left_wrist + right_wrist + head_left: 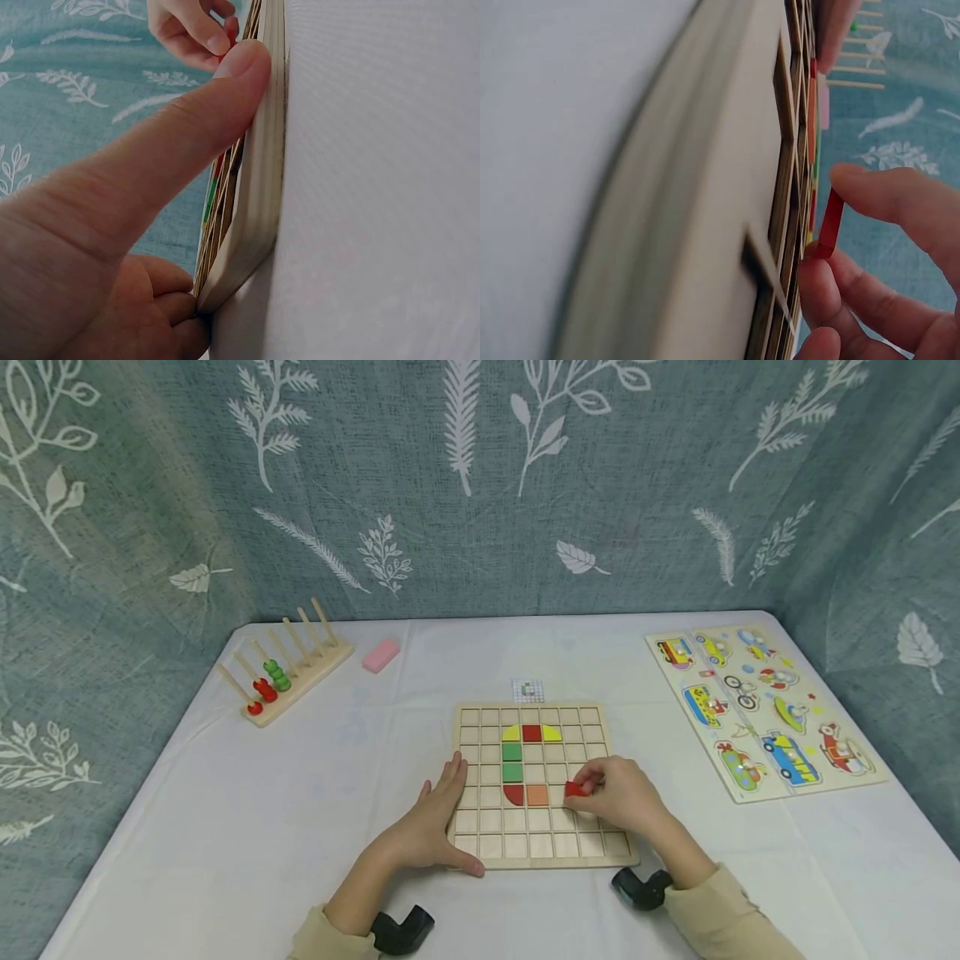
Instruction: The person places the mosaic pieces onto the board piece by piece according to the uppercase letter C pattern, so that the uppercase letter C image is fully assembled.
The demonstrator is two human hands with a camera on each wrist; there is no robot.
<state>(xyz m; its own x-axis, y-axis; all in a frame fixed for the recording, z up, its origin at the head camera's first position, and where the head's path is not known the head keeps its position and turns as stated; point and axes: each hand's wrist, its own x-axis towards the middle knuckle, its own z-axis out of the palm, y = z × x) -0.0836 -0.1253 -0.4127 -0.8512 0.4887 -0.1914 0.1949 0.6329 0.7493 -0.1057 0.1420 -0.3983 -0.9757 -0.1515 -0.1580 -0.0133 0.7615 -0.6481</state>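
A wooden grid board (540, 852) lies on the white table in the head view. Yellow, red, green and orange tiles (532, 732) fill some of its cells. My left hand (438, 814) rests flat on the board's left edge, thumb along its front rim (262, 187). My right hand (618, 793) pinches a small red tile (576, 789) just above the board's right half, beside the orange tile (537, 794). The right wrist view shows this red tile (829, 223) held edge-on between thumb and fingers, close to the board (727, 225).
A wooden peg rack (288, 672) with red and green beads stands at the back left, a pink block (381, 655) beside it. A vehicle puzzle board (761, 706) lies at the right. A small pattern card (528, 690) sits behind the grid board.
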